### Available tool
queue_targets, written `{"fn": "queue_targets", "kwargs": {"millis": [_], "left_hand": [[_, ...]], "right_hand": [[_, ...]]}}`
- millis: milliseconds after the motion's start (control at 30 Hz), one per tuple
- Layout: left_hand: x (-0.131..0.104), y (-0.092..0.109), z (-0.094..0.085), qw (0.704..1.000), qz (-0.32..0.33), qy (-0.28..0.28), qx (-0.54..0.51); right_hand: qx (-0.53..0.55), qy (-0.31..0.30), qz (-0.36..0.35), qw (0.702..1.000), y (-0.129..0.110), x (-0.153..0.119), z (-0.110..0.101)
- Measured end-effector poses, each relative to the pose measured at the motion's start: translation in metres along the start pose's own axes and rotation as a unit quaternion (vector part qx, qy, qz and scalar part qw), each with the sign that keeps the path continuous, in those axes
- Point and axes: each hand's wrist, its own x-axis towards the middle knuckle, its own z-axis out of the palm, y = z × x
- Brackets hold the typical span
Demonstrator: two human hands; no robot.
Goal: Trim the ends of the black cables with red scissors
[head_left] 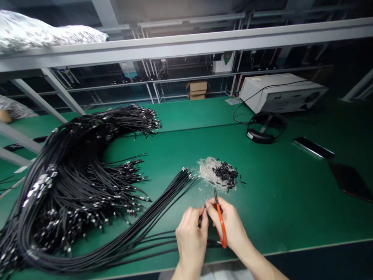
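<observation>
My left hand (190,233) is closed in a pinch on the end of a black cable (166,243), whose tip is mostly hidden by the fingers. Close beside it, fingertips almost touching, my right hand (233,223) grips orange-handled scissors (223,229) against the palm, dark blades pointing away from me. Its thumb and forefinger also meet at the cable tip. Just beyond the blades lies a pile of short black tube pieces (225,174) beside a heap of clear, thin scraps (207,170). A bundle of black cables (163,200) with light-coloured ends curves in from the left.
A large mass of black cables (78,155) covers the left of the green table (276,194). At the right are a black headband device (262,134), a phone (314,147) and a dark flat object (351,181). Behind stands a white box-shaped machine (279,95), below a metal rail (180,44).
</observation>
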Motion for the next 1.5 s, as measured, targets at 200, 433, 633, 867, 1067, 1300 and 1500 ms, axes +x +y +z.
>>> {"fn": "queue_targets", "kwargs": {"millis": [200, 433, 633, 867, 1067, 1300, 1500], "left_hand": [[-0.001, -0.001, 0.001, 1.000, 0.003, 0.003, 0.003], [0.000, 0.000, 0.000, 1.000, 0.008, -0.001, 0.001], [-0.001, 0.003, 0.000, 0.999, 0.023, 0.013, 0.025], [-0.002, 0.001, 0.000, 0.997, 0.052, -0.001, 0.054], [0.003, -0.001, -0.006, 0.997, -0.050, -0.041, -0.047], [0.018, 0.003, -0.014, 0.962, -0.178, -0.073, -0.194], [0.019, 0.005, -0.012, 0.956, -0.206, -0.091, -0.187]], "right_hand": [[0.012, -0.049, 0.005, 0.999, 0.005, -0.001, -0.005], [0.046, -0.013, 0.062, 0.997, 0.009, 0.000, -0.001], [-0.014, -0.019, 0.028, 0.999, -0.003, -0.001, -0.006], [-0.234, 0.001, -0.123, 0.964, 0.003, 0.001, -0.010], [-0.284, -0.078, -0.285, 0.912, 0.004, 0.002, -0.027], [-0.465, -0.020, -0.202, 0.862, 0.020, -0.011, -0.030], [-0.522, -0.017, -0.225, 0.823, 0.015, -0.012, -0.017]]}}
